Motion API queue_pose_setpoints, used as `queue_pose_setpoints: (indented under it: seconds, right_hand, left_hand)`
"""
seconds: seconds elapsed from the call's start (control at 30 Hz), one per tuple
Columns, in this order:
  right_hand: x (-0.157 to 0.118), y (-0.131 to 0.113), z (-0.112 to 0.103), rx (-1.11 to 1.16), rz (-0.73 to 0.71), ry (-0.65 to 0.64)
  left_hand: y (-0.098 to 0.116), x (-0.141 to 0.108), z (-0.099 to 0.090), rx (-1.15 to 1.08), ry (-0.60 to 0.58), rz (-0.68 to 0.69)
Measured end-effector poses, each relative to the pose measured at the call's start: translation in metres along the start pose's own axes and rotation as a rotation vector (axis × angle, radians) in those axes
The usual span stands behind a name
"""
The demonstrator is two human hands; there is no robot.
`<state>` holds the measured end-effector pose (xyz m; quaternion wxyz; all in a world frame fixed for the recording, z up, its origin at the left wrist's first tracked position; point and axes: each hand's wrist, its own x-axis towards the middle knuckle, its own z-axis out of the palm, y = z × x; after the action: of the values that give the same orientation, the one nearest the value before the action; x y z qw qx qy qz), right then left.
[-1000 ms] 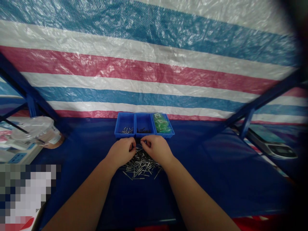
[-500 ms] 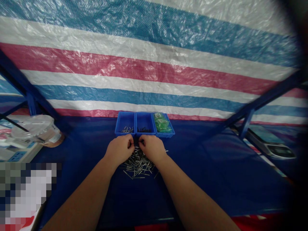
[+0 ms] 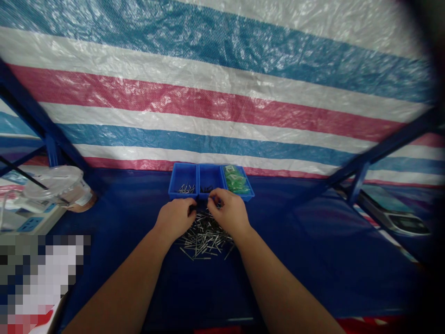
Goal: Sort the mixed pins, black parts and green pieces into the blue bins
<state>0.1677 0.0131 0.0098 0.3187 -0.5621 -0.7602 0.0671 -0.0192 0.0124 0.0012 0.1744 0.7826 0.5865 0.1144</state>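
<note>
A heap of thin metal pins (image 3: 205,239) lies on the blue table. At its upper left is my left hand (image 3: 176,217), its fingers curled together; anything in them is too small to name. My right hand (image 3: 230,212) is over the heap's upper right, thumb and fingertips pinched near the middle bin's front edge, their contents unclear. Beyond the hands stand three joined blue bins: the left bin (image 3: 184,172) holds some silvery pins, the middle bin (image 3: 210,174) some small dark pieces, and the right one green plastic packets (image 3: 236,180).
At the left, a clear-lidded tub (image 3: 74,197) stands by a power strip (image 3: 33,222). A digital scale (image 3: 394,211) is at the right. Blue frame bars slope down on both sides, and a striped sheet (image 3: 222,102) hangs behind the table (image 3: 306,260).
My right hand has moved right and slightly up, away from my left hand, so the gap between them is wider. The whole view has shifted slightly.
</note>
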Motion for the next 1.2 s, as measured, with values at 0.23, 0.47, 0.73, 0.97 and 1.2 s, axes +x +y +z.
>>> queue_pose_setpoints:
  seconds: [0.23, 0.47, 0.73, 0.97, 1.2]
  right_hand:
    - [0.005, 0.009, 0.002, -0.093, 0.167, 0.082]
    - [0.006, 0.011, 0.001, -0.113, 0.240, 0.053]
    - [0.002, 0.014, -0.010, -0.052, 0.184, -0.003]
    - [-0.003, 0.012, -0.012, -0.032, 0.101, -0.231]
    - [-0.005, 0.010, -0.008, 0.014, 0.038, -0.267]
  left_hand:
    - [-0.001, 0.002, 0.001, -0.031, 0.002, 0.008]
    - [-0.002, 0.002, 0.002, -0.043, 0.006, 0.015]
    - [-0.005, 0.001, 0.002, -0.029, 0.031, 0.011]
    - [-0.003, 0.000, -0.001, -0.014, 0.017, -0.003]
    - [-0.002, -0.002, 0.001, 0.008, 0.033, 0.027]
